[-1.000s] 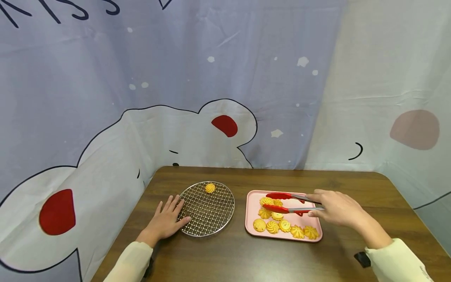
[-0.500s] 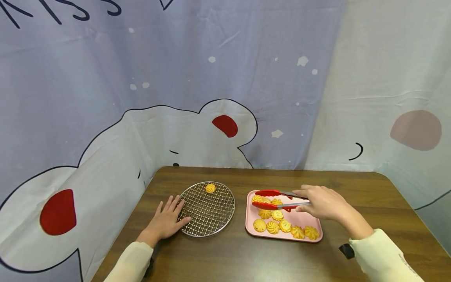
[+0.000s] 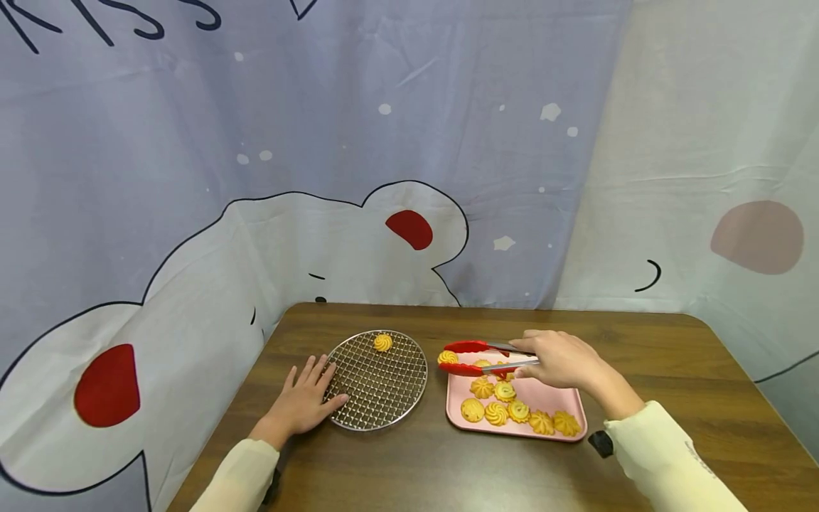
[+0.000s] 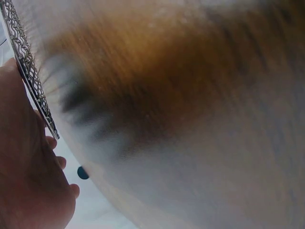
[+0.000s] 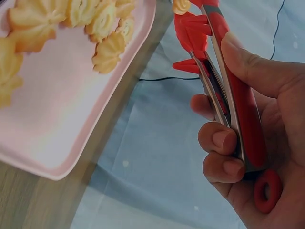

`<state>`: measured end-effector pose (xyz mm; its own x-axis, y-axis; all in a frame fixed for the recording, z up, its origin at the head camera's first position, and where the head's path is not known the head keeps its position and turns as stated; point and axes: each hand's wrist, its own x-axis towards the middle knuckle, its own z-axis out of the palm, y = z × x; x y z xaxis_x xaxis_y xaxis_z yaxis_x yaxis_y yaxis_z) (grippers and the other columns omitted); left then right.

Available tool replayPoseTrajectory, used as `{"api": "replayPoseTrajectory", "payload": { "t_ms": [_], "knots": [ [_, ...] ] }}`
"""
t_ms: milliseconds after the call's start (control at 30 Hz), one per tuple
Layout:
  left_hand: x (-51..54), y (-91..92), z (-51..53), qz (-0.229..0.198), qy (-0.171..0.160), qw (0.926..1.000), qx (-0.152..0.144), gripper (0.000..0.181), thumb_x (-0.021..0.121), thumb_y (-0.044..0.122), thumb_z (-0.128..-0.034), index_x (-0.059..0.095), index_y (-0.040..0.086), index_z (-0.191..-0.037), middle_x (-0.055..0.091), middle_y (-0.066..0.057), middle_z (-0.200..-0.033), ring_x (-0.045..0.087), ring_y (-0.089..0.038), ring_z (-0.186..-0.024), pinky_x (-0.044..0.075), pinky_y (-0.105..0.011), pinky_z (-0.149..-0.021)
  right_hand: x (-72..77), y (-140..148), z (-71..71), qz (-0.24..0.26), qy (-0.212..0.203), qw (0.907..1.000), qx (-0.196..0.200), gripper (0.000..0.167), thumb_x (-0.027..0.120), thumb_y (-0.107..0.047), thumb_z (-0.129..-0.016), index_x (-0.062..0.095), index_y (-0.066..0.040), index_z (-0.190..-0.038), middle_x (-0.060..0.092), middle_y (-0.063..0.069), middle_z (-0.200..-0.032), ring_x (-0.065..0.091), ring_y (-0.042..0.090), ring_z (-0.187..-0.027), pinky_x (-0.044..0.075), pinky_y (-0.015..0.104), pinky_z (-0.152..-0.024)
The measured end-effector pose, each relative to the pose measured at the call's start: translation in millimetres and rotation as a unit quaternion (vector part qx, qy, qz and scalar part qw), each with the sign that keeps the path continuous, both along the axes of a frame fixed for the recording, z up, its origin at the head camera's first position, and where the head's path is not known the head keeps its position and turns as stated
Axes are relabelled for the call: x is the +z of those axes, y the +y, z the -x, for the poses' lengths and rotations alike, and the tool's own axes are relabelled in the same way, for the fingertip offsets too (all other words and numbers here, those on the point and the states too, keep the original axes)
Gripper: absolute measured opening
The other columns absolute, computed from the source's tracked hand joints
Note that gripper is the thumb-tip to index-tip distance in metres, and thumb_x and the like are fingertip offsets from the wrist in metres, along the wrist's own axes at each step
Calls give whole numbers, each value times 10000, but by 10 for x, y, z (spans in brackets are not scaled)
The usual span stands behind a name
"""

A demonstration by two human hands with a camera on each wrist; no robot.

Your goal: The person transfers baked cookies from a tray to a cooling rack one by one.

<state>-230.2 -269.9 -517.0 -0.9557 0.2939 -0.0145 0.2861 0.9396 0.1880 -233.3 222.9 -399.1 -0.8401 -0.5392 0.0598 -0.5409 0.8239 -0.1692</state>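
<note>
My right hand (image 3: 559, 359) grips a pair of tongs (image 5: 243, 109) with red tips and metal arms, thumb on one side and fingers curled round the other. Between the red tips a swirled cookie (image 3: 447, 358) is pinched, held over the left edge of the pink tray (image 3: 518, 432). Several piped cookies (image 3: 496, 413) lie on that tray. On the left, my left hand (image 3: 299, 400) rests with straight, spread fingers on the rim of a round wire rack (image 3: 377, 387). One cookie (image 3: 382, 343) sits near the rack's far edge. In the left wrist view the rack appears edge-on.
The wooden table (image 3: 409, 469) carries the rack on the left and the tray on the right, with a gap between them. A printed curtain (image 3: 409, 142) hangs right behind the table's far edge.
My right hand has moved left with the tongs. The pinched cookie has left the tray's upper row and travelled to the tray's left edge. My left hand has stayed put.
</note>
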Motion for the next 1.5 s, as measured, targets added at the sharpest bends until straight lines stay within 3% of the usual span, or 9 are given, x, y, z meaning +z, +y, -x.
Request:
{"api": "replayPoseTrajectory", "payload": {
  "t_ms": [233,733,933,1200,1500],
  "knots": [
    [2,-2,-12,-134,25,9999,-24,787,503,569,-1011,393,-1,-1543,261,-251,-1632,172,-470,-1515,74,-708,-1172,-15,-155,89,22,-128,9999,26,498,795,-365,-877,705,-127,-1305,687,21,-1155,691,286,-990,565,492,-788],
    [-39,-26,33,-1,7,10000,12,800,479,596,-1011,364,33,-1569,237,-219,-1651,152,-441,-1530,72,-684,-1186,-87,-472,294,17,-248,9997,10,490,786,-362,-886,705,-129,-1309,663,99,-1298,665,363,-1112,540,561,-900],
    [15,-4,18,76,-146,9998,56,795,465,592,-1020,350,36,-1575,218,-214,-1658,133,-443,-1534,60,-688,-1187,-160,-605,389,-28,-285,9996,-54,501,803,-373,-870,710,-137,-1302,681,54,-1238,680,327,-1048,553,533,-864],
    [18,0,20,122,-170,9998,68,804,455,600,-1021,331,41,-1584,207,-202,-1665,122,-433,-1540,52,-686,-1190,-209,-784,481,-248,-23,9996,-98,494,806,-407,-857,725,-152,-1273,686,6,-1115,686,269,-911,565,466,-786],
    [3,5,21,138,-154,9998,66,809,442,613,-1020,331,46,-1586,206,-199,-1666,124,-429,-1541,53,-677,-1195,-256,-937,531,-226,-32,9997,-122,485,797,-402,-869,720,-156,-1280,686,12,-1112,689,272,-902,561,445,-748]
  ]
}}
